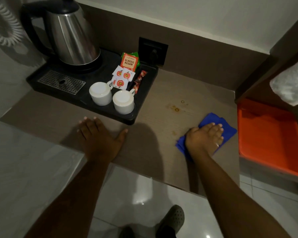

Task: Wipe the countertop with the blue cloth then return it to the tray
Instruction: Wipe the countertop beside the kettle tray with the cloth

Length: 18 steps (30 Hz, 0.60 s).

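Observation:
The blue cloth (212, 120) lies flat on the brown countertop (187, 86) at its right side. My right hand (204, 137) presses down on the cloth, fingers together, covering its middle. Yellowish stains (176, 109) mark the countertop a little beyond and to the left of the cloth. An orange tray (268, 140) sits just right of the counter, holding nothing that I can see. My left hand (97, 134) rests flat on the countertop near its front edge, fingers spread, holding nothing.
A black tray (144, 93) at the back left carries a steel kettle (70, 35), two white cups (101, 93) and tea sachets (129, 61). A wall socket (152, 50) sits behind it. A white towel (291, 85) lies at the far right. The tiled floor is below.

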### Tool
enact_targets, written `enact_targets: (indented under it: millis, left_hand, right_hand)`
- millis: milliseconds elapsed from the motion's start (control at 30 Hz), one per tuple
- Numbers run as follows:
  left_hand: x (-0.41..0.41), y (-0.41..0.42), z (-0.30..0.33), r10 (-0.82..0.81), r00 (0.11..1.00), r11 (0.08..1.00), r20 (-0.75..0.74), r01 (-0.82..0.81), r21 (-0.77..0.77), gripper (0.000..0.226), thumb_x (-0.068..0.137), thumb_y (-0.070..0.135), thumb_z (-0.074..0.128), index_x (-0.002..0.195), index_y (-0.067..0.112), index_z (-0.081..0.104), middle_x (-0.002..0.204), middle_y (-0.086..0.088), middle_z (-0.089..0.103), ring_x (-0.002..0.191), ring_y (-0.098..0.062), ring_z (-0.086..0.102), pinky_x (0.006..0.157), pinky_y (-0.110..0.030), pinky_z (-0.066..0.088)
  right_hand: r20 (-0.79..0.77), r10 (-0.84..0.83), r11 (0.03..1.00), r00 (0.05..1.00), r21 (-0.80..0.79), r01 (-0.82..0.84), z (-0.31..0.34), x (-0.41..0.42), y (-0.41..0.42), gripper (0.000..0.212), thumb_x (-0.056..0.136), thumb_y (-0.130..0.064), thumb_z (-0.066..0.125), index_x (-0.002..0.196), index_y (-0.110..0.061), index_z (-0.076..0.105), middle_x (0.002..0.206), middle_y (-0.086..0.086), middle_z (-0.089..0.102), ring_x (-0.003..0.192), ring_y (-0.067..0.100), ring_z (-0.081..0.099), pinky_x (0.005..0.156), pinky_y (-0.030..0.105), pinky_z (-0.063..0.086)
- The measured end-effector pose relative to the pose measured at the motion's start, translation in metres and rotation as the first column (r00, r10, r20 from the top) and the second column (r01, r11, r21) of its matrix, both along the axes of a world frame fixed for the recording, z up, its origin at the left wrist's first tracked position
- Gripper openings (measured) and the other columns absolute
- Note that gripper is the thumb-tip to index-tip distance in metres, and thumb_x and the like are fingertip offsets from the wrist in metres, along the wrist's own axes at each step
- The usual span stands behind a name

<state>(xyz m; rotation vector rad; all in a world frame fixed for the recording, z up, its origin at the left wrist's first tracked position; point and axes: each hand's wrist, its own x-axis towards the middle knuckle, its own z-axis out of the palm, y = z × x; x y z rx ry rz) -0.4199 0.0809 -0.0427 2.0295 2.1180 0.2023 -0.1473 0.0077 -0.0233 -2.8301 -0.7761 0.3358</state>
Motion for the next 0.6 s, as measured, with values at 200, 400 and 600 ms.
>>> enact_targets:
  millis: [200, 400, 600]
  left_hand:
    - [-0.002, 0.000, 0.002, -0.018, 0.999, 1.000, -0.027, 0.018, -0.008, 0.124, 0.072, 0.090, 0.033, 0.153, -0.002, 0.013, 0.161, -0.032, 0.012, 0.149, -0.048, 0.010, 0.120, -0.060, 0.011]
    - [-0.003, 0.000, 0.002, -0.022, 0.999, 1.000, -0.033, 0.022, -0.012, 0.124, 0.071, 0.091, 0.029, 0.152, -0.002, 0.014, 0.160, -0.033, 0.015, 0.148, -0.049, 0.013, 0.120, -0.060, 0.013]
    - [0.000, 0.000, 0.002, -0.011, 1.000, 1.000, -0.020, 0.011, 0.015, 0.121, 0.075, 0.088, 0.030, 0.151, -0.005, 0.018, 0.159, -0.034, 0.015, 0.149, -0.049, 0.012, 0.121, -0.059, 0.010]
  right_hand:
    - [0.069, 0.550, 0.830, 0.832, 0.061, -0.554, -0.014, -0.056, -0.020, 0.064, 0.099, -0.040, 0.021, 0.151, -0.008, 0.004, 0.162, 0.013, 0.001, 0.149, 0.026, -0.001, 0.120, 0.042, -0.002]
    - [0.043, 0.638, 0.768, 0.769, 0.050, -0.639, -0.008, 0.028, -0.106, 0.067, 0.095, -0.050, 0.024, 0.151, -0.021, 0.003, 0.160, 0.001, 0.002, 0.147, 0.015, 0.000, 0.119, 0.039, 0.003]
    - [0.087, 0.330, 0.944, 0.940, -0.025, -0.329, -0.001, 0.064, -0.051, 0.067, 0.097, -0.041, 0.024, 0.150, -0.003, 0.009, 0.160, 0.020, 0.006, 0.148, 0.033, 0.005, 0.121, 0.049, 0.009]
